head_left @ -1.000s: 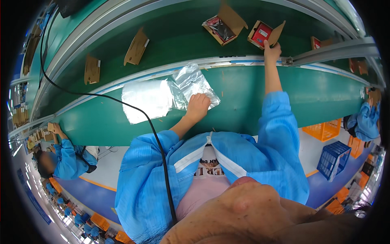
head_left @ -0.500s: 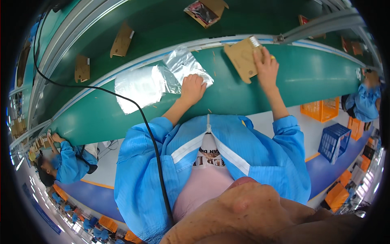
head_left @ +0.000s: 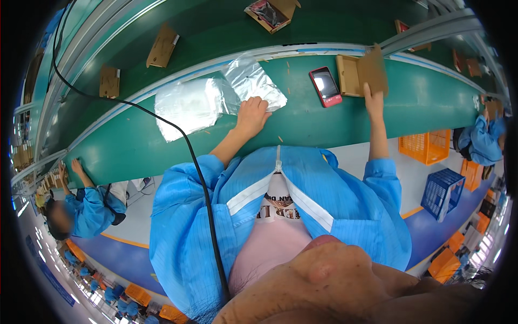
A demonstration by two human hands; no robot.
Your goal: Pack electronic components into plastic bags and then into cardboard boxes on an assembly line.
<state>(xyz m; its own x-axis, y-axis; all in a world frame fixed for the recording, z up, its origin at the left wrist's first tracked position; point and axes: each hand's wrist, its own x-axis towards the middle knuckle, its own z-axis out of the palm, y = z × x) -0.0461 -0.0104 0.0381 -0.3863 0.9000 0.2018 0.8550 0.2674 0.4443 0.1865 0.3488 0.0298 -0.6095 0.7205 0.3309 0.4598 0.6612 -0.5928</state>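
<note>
My right hand (head_left: 373, 102) grips the lid (head_left: 374, 67) of an open brown cardboard box (head_left: 348, 75) on the green work surface. The lid stands raised and hides part of the box; its visible inside is bare cardboard. Just left of the box lies a red handheld device (head_left: 325, 86) with a black front and a bright screen area, face up. My left hand (head_left: 251, 116) is closed with curled fingers at the near edge of a clear plastic bag (head_left: 253, 78). More clear plastic bags (head_left: 186, 108) lie flat to its left, overlapping it.
Beyond a metal rail, brown boxes (head_left: 162, 46) and an open box with a red item (head_left: 272, 15) rest on a green belt. A black cable (head_left: 183, 140) hangs across the view. Co-workers in blue sit at left and right. Orange (head_left: 425, 147) and blue crates (head_left: 442, 189) stand on the floor.
The brown box has moved right and its lid is now open. The red device has appeared on the surface beside it. My left hand stays at the plastic bag.
</note>
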